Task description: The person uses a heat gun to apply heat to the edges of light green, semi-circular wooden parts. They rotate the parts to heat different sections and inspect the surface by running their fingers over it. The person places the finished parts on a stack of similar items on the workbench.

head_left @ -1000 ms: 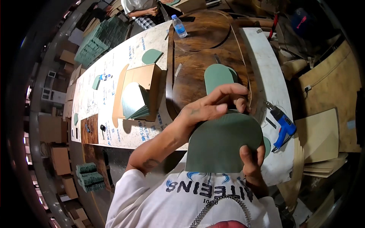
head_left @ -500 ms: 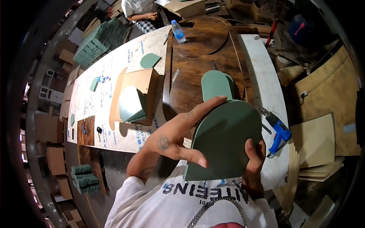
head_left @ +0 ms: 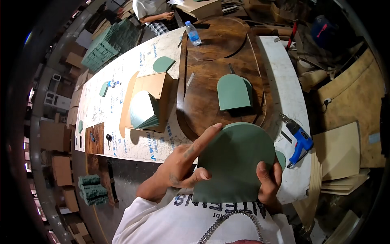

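Observation:
A green arched panel (head_left: 237, 166), round-topped with a straight lower edge, is held upright in front of my chest. My right hand (head_left: 270, 181) grips its right side, thumb on the near face and fingers behind. Along the upper left edge, my left hand (head_left: 183, 166) has its index finger stretched against the rim and its thumb over the near face; its other fingers are partly hidden. Just beyond, a small stack of green arched panels (head_left: 234, 92) lies on the dark wooden board. Part of another green piece (head_left: 280, 159) shows behind my right hand.
A blue heat gun (head_left: 300, 140) lies on the white surface at right. More arched panels (head_left: 142, 110) rest on a cardboard box (head_left: 164, 91) at left. A water bottle (head_left: 193, 34) stands on the wooden board (head_left: 203, 73). A person (head_left: 152, 14) sits at the far side.
The held panel and both hands have come lower and slightly left, nearer my body. The stack on the wooden board now shows fully, and a green piece appears behind my right hand.

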The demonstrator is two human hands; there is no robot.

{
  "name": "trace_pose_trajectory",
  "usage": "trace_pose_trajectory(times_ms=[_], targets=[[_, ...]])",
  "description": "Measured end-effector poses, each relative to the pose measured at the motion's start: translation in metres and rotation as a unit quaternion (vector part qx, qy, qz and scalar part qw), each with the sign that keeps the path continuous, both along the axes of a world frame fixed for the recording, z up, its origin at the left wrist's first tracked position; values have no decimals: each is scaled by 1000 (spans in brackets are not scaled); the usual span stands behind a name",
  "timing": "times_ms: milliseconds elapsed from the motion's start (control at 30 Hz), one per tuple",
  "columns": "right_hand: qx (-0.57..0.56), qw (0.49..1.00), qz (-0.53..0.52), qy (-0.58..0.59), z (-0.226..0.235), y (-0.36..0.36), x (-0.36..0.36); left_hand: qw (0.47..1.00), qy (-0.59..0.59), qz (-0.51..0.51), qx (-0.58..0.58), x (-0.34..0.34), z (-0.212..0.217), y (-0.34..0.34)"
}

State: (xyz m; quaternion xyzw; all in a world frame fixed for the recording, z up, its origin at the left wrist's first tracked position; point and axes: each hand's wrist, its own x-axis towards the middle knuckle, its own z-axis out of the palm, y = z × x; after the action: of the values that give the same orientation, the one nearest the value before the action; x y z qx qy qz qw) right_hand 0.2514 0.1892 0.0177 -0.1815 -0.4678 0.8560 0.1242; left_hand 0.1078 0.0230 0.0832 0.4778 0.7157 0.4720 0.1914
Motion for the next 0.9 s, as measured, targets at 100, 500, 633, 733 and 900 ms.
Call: trace_pose_trajectory(times_ms=[100,500,633,733,900], targets=[[-14,1000,-17,3,0,-4,2,999,15,48,-18,12,-5,-9],[-34,996,-86,-10,-4,-13,8,999,11,27,-38,25,-6,-30],[-28,996,-88,-20,-5,-13,8,998,-7,37,-50,32,-5,-34],[-19,996,-89,-15,-5,-13,9,998,10,39,-40,35,-8,-35],[0,994,-108,-3,-7,-12,8,999,9,35,-34,35,-10,-40]])
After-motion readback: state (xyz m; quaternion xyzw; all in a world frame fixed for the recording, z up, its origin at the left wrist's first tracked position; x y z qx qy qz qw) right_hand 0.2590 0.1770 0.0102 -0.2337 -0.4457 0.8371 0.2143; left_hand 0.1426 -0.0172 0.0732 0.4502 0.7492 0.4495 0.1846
